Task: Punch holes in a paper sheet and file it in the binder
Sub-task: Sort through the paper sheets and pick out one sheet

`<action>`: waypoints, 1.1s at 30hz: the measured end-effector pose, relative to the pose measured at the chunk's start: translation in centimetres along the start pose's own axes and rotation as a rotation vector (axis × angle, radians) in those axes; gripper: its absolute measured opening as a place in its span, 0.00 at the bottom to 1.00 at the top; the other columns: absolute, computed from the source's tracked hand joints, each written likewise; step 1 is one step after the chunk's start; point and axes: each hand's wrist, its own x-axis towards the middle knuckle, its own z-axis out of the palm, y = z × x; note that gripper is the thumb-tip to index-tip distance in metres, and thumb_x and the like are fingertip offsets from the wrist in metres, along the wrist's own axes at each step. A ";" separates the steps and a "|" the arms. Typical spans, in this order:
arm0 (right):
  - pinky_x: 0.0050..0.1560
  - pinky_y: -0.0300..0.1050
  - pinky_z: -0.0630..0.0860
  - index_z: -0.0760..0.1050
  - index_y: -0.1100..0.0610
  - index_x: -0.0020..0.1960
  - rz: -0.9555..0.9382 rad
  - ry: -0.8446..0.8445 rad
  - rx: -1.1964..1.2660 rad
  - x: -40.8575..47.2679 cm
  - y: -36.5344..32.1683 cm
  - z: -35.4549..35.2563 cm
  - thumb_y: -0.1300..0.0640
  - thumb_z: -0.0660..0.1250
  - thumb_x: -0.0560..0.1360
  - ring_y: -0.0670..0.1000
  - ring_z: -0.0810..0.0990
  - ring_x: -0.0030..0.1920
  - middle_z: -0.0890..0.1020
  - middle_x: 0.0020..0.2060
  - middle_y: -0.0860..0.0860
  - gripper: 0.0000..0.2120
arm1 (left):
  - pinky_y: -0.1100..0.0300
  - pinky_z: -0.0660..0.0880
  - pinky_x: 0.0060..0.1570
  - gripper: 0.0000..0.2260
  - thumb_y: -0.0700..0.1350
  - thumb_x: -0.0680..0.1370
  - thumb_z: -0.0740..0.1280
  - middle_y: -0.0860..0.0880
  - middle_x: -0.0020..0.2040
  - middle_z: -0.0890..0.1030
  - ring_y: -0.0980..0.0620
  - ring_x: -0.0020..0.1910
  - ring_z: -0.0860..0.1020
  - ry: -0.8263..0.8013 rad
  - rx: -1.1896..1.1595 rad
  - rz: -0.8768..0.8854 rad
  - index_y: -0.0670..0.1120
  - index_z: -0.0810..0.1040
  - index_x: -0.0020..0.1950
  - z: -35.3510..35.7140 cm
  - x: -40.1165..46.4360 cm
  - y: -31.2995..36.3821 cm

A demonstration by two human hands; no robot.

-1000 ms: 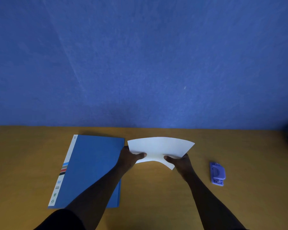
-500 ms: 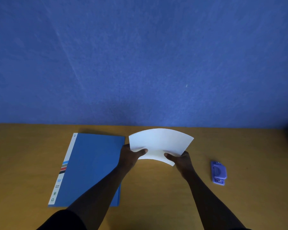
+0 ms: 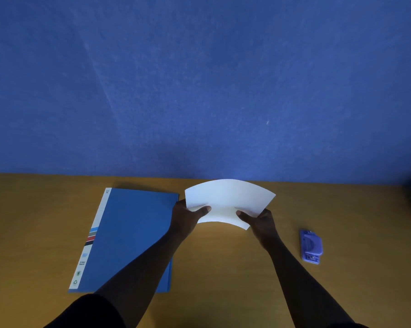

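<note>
Both hands, left (image 3: 187,215) and right (image 3: 262,220), pinch the sheet (image 3: 228,200) with their fingers, bowed above the table (image 3: 223,268), likely readying it for the punch (image 3: 311,246) at 3 o'clock, binder (image 3: 133,233) closed at 9.

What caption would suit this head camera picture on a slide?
Both hands, left hand and right hand, hold a bowed paper sheet above the table between closed binder and hole punch.

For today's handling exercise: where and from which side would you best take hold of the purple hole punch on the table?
Grip the hole punch across its two long sides, from above. It lies flat, its narrow body running toward and away from the person. The right hand is nearest, but now holds the paper sheet.
</note>
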 end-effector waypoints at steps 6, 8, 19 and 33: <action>0.48 0.40 0.80 0.80 0.58 0.56 -0.024 0.014 -0.114 0.6 -0.5 0.2 0.61 0.76 0.69 0.52 0.83 0.54 0.84 0.52 0.53 0.16 | 0.66 0.75 0.36 0.09 0.41 0.69 0.78 0.52 0.41 0.84 0.55 0.41 0.82 0.038 0.037 0.011 0.44 0.82 0.46 -0.1 0.8 0.4; 0.48 0.37 0.80 0.80 0.57 0.58 -0.045 0.004 -0.197 0.9 -1.0 0.0 0.57 0.77 0.70 0.50 0.84 0.53 0.85 0.52 0.51 0.18 | 0.62 0.76 0.38 0.08 0.40 0.69 0.77 0.51 0.42 0.83 0.56 0.41 0.81 0.058 -0.004 -0.006 0.44 0.82 0.46 -0.5 1.1 0.9; 0.52 0.51 0.79 0.75 0.52 0.63 0.146 -0.112 0.206 -2.8 -1.7 2.0 0.55 0.74 0.71 0.57 0.80 0.60 0.82 0.59 0.53 0.21 | 0.49 0.76 0.58 0.11 0.39 0.68 0.78 0.49 0.50 0.84 0.46 0.50 0.81 0.319 -0.511 -0.243 0.47 0.81 0.46 -2.3 0.8 0.2; 0.45 0.52 0.81 0.79 0.59 0.53 0.014 0.118 0.201 -2.6 -3.4 1.5 0.68 0.72 0.72 0.58 0.84 0.50 0.85 0.50 0.56 0.11 | 0.50 0.79 0.46 0.14 0.37 0.72 0.74 0.45 0.51 0.83 0.45 0.49 0.81 0.145 -0.707 -0.426 0.44 0.79 0.56 -3.1 -0.1 -0.2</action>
